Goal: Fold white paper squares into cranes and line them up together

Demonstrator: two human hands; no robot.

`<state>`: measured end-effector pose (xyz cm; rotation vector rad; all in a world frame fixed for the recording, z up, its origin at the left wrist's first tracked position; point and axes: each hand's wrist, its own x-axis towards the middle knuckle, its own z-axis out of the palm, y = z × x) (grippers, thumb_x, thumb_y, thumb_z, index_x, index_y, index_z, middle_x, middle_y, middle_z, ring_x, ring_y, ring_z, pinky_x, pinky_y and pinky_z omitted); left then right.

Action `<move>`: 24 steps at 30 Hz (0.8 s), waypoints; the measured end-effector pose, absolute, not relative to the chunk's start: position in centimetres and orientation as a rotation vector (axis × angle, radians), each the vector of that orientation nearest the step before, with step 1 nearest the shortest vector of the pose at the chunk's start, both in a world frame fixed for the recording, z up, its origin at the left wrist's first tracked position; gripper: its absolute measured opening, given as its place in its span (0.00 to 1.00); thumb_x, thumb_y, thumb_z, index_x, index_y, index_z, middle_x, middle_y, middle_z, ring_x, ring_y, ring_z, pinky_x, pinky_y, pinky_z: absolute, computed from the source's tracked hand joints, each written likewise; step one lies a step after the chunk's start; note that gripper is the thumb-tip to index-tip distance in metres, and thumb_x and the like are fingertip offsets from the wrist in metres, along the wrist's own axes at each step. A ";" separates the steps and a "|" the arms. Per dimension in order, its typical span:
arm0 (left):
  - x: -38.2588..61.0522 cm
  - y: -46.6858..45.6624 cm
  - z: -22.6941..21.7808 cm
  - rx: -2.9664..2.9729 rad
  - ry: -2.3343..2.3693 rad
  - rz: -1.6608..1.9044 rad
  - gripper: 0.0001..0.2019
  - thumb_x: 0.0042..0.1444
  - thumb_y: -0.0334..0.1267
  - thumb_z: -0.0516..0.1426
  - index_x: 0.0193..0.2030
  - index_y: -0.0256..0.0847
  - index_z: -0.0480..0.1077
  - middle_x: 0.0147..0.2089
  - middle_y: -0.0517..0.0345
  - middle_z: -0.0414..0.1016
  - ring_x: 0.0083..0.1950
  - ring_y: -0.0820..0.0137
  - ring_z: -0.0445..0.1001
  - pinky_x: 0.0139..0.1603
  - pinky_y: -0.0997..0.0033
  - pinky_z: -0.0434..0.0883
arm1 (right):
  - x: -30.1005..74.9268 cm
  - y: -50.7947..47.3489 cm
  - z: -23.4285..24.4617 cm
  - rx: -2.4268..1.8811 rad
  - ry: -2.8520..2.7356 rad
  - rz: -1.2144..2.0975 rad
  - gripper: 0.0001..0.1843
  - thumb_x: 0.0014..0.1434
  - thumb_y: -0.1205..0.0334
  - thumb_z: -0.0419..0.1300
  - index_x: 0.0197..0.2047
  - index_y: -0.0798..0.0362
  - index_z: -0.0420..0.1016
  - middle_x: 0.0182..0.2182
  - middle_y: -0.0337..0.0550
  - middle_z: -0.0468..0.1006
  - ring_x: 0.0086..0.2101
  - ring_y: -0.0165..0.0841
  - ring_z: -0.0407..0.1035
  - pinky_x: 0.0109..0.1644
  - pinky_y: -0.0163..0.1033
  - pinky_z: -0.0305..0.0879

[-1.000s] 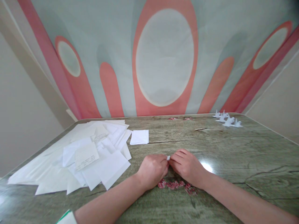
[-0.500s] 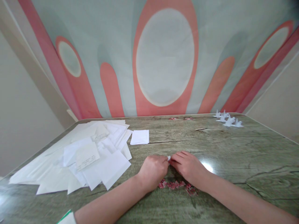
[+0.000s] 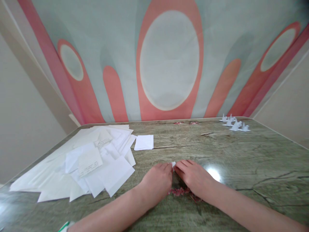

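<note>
Drawn slightly nearer us than before, our left hand [image 3: 158, 181] and right hand [image 3: 191, 176] curl nearly closed, fingertips pinching a small white paper [image 3: 173, 164] between them above the wood-grain table [image 3: 207, 149], seemingly so each steadies it for the other.

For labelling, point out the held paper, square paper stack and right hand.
Held paper [image 3: 173, 164], head view, exposed white bit.
Square paper stack [image 3: 143, 142], head view, top sheet's middle.
Right hand [image 3: 192, 175], head view, back of hand.
</note>
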<state>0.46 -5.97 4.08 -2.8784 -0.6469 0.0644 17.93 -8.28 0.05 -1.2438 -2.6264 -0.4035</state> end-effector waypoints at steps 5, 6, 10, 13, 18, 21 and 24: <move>-0.2 -5.4 5.1 -2.997 -0.685 0.062 0.11 0.55 0.29 0.53 0.44 0.33 0.68 0.40 0.46 0.73 0.43 0.62 0.72 0.46 0.64 0.69 | 18.4 -8.1 -0.3 -1.191 -2.576 -0.327 0.07 0.60 0.72 0.52 0.36 0.57 0.70 0.32 0.44 0.70 0.34 0.34 0.64 0.37 0.40 0.60; -0.4 -5.1 5.1 -3.020 -0.698 0.017 0.11 0.55 0.29 0.52 0.45 0.34 0.68 0.40 0.48 0.73 0.43 0.63 0.72 0.46 0.64 0.69 | 18.6 -8.1 -0.3 -1.177 -2.578 -0.321 0.07 0.60 0.72 0.52 0.37 0.57 0.71 0.33 0.44 0.71 0.35 0.35 0.64 0.37 0.40 0.61; -1.2 -3.7 4.5 -3.106 -0.696 -0.172 0.10 0.60 0.33 0.49 0.45 0.38 0.68 0.43 0.51 0.73 0.46 0.66 0.71 0.48 0.67 0.67 | 18.9 -8.3 -0.3 -1.144 -2.608 -0.347 0.10 0.59 0.71 0.52 0.43 0.59 0.70 0.34 0.46 0.71 0.36 0.36 0.64 0.39 0.41 0.62; -1.4 -2.8 3.9 -3.172 -0.678 -0.252 0.10 0.61 0.37 0.50 0.44 0.40 0.70 0.44 0.53 0.73 0.47 0.67 0.70 0.49 0.68 0.67 | 18.9 -8.5 -0.2 -1.145 -2.605 -0.352 0.12 0.59 0.71 0.52 0.47 0.59 0.69 0.35 0.48 0.72 0.37 0.37 0.64 0.40 0.42 0.62; -1.3 -2.8 3.4 -3.208 -0.742 -0.272 0.12 0.59 0.41 0.52 0.45 0.39 0.70 0.44 0.51 0.71 0.46 0.65 0.69 0.47 0.67 0.67 | 18.8 -8.6 0.1 -1.186 -2.606 -0.350 0.15 0.57 0.72 0.54 0.48 0.58 0.68 0.37 0.48 0.72 0.40 0.38 0.64 0.41 0.43 0.62; -1.2 -3.0 3.6 -3.214 -0.754 -0.272 0.14 0.58 0.43 0.54 0.48 0.39 0.69 0.44 0.50 0.69 0.46 0.64 0.68 0.47 0.66 0.67 | 19.1 -8.3 0.3 -1.231 -2.598 -0.362 0.14 0.57 0.73 0.54 0.47 0.57 0.69 0.38 0.48 0.72 0.40 0.38 0.64 0.41 0.44 0.61; -1.2 -3.1 3.8 -3.210 -0.754 -0.287 0.17 0.57 0.44 0.54 0.51 0.39 0.67 0.45 0.50 0.69 0.46 0.63 0.67 0.48 0.63 0.66 | 19.6 -8.0 0.3 -1.238 -2.582 -0.337 0.14 0.57 0.73 0.54 0.46 0.56 0.69 0.38 0.47 0.72 0.40 0.37 0.64 0.42 0.43 0.61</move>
